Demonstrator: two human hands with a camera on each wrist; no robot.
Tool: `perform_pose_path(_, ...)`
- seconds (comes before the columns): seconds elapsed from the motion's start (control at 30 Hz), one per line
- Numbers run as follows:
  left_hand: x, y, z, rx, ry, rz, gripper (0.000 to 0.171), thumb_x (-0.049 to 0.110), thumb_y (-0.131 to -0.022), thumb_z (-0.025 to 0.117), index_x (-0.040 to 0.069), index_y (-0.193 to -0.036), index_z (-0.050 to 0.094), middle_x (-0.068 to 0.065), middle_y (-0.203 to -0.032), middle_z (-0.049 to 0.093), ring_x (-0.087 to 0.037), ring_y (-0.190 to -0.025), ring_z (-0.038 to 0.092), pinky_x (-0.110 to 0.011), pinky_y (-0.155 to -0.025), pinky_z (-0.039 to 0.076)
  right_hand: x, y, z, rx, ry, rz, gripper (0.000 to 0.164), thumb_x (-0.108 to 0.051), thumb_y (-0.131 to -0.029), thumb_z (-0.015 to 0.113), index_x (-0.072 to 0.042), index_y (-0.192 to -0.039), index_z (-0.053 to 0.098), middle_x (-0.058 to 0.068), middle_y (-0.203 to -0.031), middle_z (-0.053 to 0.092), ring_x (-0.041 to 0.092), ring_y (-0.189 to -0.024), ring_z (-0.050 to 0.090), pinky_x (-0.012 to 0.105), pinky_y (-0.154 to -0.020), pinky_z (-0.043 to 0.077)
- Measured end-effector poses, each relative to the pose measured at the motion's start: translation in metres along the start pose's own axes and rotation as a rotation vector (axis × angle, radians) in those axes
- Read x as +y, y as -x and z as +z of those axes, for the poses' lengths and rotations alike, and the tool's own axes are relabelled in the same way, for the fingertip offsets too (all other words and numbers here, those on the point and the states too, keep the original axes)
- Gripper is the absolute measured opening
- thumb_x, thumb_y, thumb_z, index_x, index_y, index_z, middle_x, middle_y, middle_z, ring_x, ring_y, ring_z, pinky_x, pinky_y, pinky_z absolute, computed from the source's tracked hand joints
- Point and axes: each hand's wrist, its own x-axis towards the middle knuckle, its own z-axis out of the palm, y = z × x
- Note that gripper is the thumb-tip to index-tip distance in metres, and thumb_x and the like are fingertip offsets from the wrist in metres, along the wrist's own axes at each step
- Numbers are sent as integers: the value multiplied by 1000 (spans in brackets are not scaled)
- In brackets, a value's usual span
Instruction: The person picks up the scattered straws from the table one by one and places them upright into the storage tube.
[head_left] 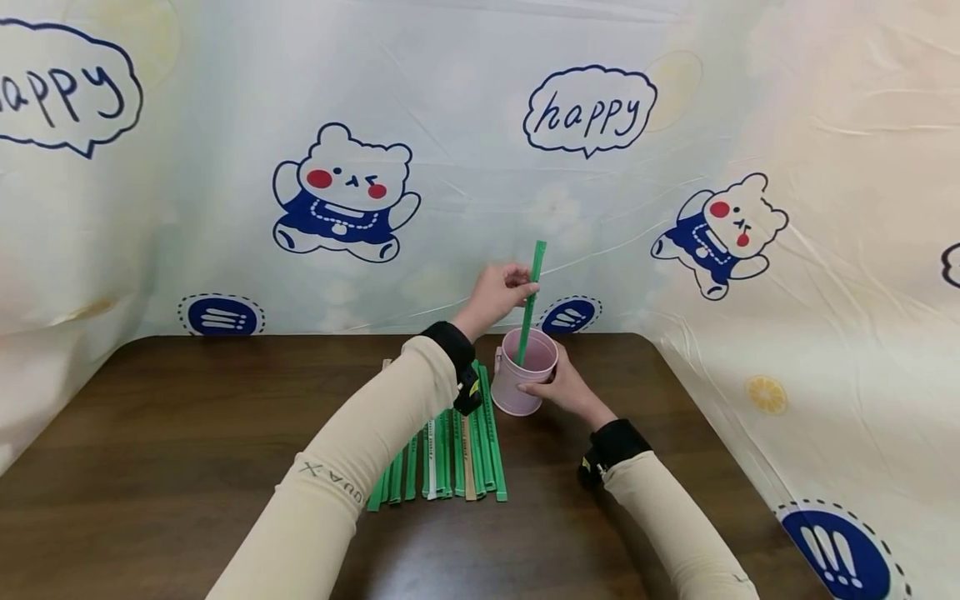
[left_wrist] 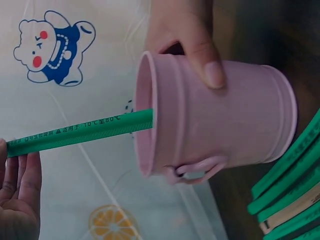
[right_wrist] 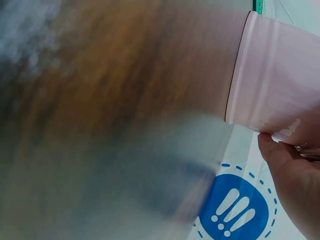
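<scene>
A green paper-wrapped straw (head_left: pixel 529 312) stands slightly tilted, its lower end inside the mouth of a small pink bucket (head_left: pixel 513 392). Near its upper part, my left hand (head_left: pixel 495 293) pinches it between thumb and fingers, above the rim. My right hand (head_left: pixel 567 388) grips the bucket from the right side, the thumb lying along its outer wall in the left wrist view. The bucket is upright on the table, with a loop handle lug (left_wrist: pixel 200 167) on its side. Its inner bottom is hidden.
Several wrapped straws (head_left: pixel 457 454), mostly green with a white and a tan one, lie side by side on the brown wooden table (head_left: pixel 210 467), left of the bucket. My left forearm covers part of them. A printed curtain (head_left: pixel 465 167) hangs behind the table.
</scene>
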Motion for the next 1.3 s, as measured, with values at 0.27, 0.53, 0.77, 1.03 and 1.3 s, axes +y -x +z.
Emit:
perform_pose_path(0.27,-27,7,16,-35,-51,-36,26,9,-101,63,-4,-123,67,-25,-119,71,-36,-114,69,-42,-96,61,1,0,1,11,31,1,97,-7,-88,76,3,-158,10,29,-155,33,44,-141,43,59,-117,42)
perform_pose_path(0.53,-39,11,22,-12,-35,-89,26,10,-102,62,-2,-125,65,-24,-122,70,-35,-114,69,-45,-98,60,0,2,0,18,20,-9,98,-5,-87,76,2,-159,10,29,-155,31,44,-141,41,59,-118,40)
perform_pose_path(0.77,-47,10,21,-1,-97,-90,29,12,-102,63,-1,-127,65,-22,-124,71,-34,-113,69,-40,-95,61,1,0,1,30,20,-25,97,-4,-86,76,2,-158,12,29,-155,31,44,-140,42,58,-117,40)
perform_pose_path(1.03,-54,4,20,33,-143,-86,30,10,-101,64,-1,-128,65,-22,-124,71,-34,-119,66,-44,-103,56,0,-1,1,17,13,-6,97,-7,-88,76,0,-159,10,28,-156,30,43,-141,41,60,-118,40)
perform_pose_path(1.3,-74,-2,21,37,-61,-57,36,1,-95,66,-2,-130,63,-20,-112,73,-30,-107,70,-37,-92,61,0,2,0,19,2,22,98,-6,-88,76,1,-159,9,28,-157,30,42,-141,41,57,-118,40)
